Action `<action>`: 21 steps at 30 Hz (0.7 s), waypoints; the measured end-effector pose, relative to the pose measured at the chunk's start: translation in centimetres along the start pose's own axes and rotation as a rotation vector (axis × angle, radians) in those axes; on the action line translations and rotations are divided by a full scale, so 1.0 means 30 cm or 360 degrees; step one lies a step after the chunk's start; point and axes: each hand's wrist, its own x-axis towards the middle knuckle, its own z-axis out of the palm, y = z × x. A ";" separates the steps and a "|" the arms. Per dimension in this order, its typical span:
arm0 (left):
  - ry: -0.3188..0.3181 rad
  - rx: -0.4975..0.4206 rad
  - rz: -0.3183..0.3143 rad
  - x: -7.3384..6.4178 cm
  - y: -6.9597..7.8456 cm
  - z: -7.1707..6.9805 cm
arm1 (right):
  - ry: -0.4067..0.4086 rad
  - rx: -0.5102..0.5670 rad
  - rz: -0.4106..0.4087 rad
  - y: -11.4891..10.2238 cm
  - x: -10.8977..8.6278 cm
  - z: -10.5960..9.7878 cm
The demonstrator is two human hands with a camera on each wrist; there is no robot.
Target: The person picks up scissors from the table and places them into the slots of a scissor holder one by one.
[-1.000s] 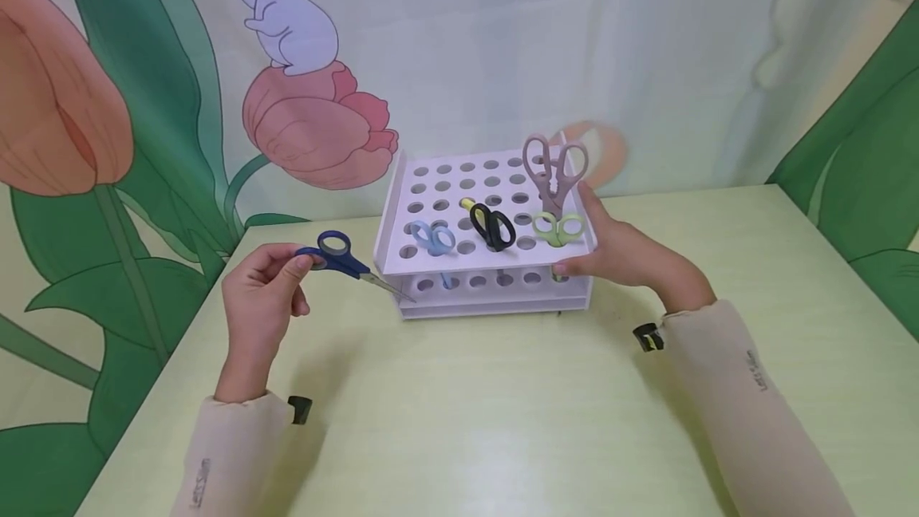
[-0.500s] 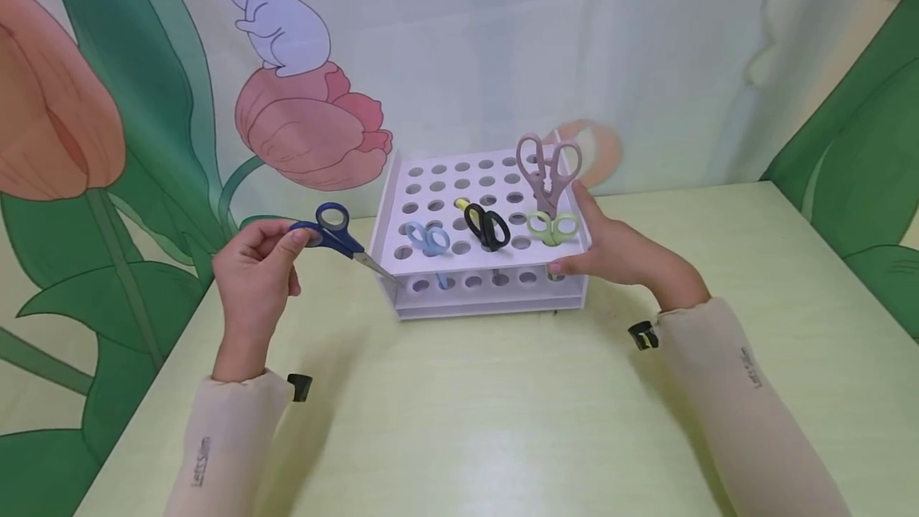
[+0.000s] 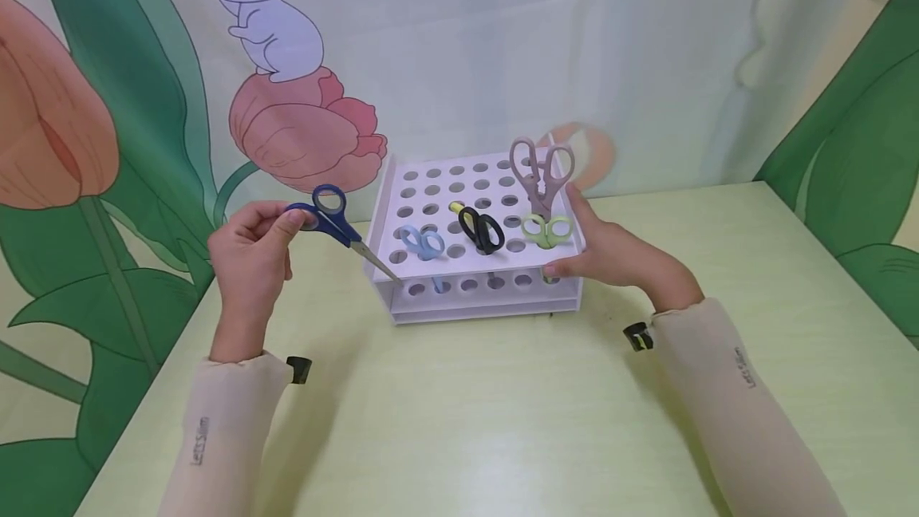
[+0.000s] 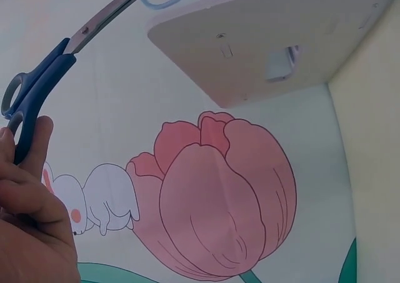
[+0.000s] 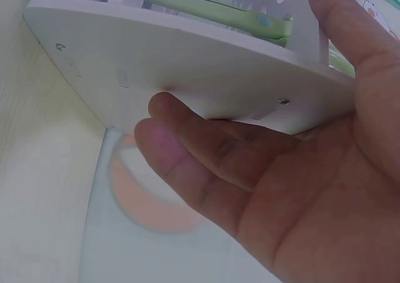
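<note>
My left hand [image 3: 247, 266] pinches one handle loop of the navy-blue scissors [image 3: 333, 223], the blades slanting down to the right. In the head view their tips overlap the front left corner of the white rack [image 3: 481, 266], a two-tier stand with rows of round holes. My right hand [image 3: 617, 254] grips the rack's right side panel, thumb at the front edge, fingers along the outside [image 5: 206, 152]. Standing in the holes are light-blue scissors [image 3: 413, 242], black scissors [image 3: 479, 239], light-green scissors [image 3: 548, 239] and taller mauve scissors [image 3: 543, 202].
A yellow piece [image 3: 455, 207] shows behind the black handles. The rack stands on a pale yellow-green table [image 3: 459, 405], near a wall cloth [image 3: 445, 46] printed with tulips and a white animal. A black clip-like piece [image 3: 298, 369] sits at the left sleeve.
My left hand has risen a little with the navy scissors, their blades now pointing down more steeply. The right hand keeps its grip on the rack; the head view has shifted slightly.
</note>
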 end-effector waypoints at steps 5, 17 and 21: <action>0.0019 -0.0067 0.0031 0.027 0.008 0.003 | -0.0004 -0.0019 0.0005 0.000 -0.005 -0.003; 0.0085 0.0067 0.0024 0.077 0.015 0.022 | -0.0007 -0.0008 -0.0008 0.002 -0.003 -0.005; 0.0106 0.0070 0.0024 0.080 0.000 0.035 | -0.0015 0.0015 0.0026 0.003 -0.001 -0.002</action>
